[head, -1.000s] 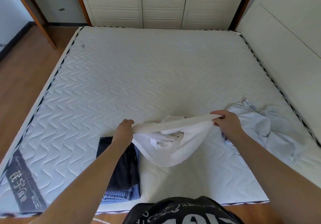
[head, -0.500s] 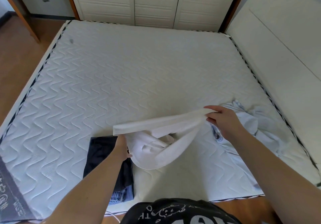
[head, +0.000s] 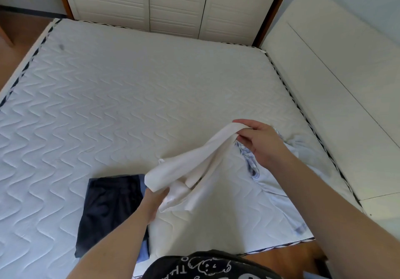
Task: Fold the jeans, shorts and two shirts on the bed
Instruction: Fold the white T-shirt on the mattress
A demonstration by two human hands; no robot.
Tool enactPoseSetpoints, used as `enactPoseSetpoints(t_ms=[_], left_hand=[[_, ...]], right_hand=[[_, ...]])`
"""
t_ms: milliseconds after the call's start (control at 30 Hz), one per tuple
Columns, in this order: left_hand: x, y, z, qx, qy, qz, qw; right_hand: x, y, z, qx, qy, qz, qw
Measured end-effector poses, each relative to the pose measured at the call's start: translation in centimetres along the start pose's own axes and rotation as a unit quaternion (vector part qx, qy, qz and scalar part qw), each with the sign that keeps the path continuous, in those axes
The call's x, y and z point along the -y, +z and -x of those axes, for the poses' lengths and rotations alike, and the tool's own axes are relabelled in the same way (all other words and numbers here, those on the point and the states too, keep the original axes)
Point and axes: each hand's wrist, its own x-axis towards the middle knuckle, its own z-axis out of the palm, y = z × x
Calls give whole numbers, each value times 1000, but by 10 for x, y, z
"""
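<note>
I hold a white shirt [head: 194, 170] in the air over the near part of the mattress [head: 129, 105]. My right hand [head: 257, 140] pinches its upper end. My left hand [head: 155, 200] grips the bunched lower end, partly hidden by the cloth. Dark folded shorts [head: 108, 209] lie on folded blue jeans [head: 144, 255] at the near left, just under my left forearm. A pale blue shirt [head: 279, 183] lies crumpled and unfolded at the near right, beneath my right arm.
White wardrobe doors [head: 173, 3] stand past the far edge of the bed. A white padded headboard panel [head: 337, 96] runs along the right side. Wood floor [head: 13, 47] shows to the left and by my feet.
My left hand turned under the white shirt and moved toward the right hand, so the stretched shirt now hangs bunched and slanted. The view shifted left.
</note>
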Motion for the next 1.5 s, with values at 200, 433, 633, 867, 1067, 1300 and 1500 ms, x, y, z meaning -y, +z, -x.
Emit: enactPoseSetpoints(t_ms=[200, 433, 633, 867, 1067, 1300, 1500], left_hand=[[4, -7, -10, -133, -4, -183, 974], [-44, -27, -7, -220, 97, -282, 929], [-85, -64, -6, -283, 171, -276, 902], [-124, -72, -5, -262, 193, -308, 894], [-142, -36, 5, -274, 183, -255, 909], [-217, 44, 19, -224, 269, -164, 922], [-331, 106, 39, -250, 293, -69, 920]], right_hand=[[5, -9, -2, -29, -52, 94, 994], [-22, -50, -36, -49, -180, 552, 812], [-43, -97, -64, -93, -139, 740, 651], [-67, -143, -81, -136, -76, 583, 797], [-86, -172, -107, -138, 17, 306, 942], [-53, -222, -158, -197, 16, 132, 971], [20, -264, -199, -211, -27, 68, 975]])
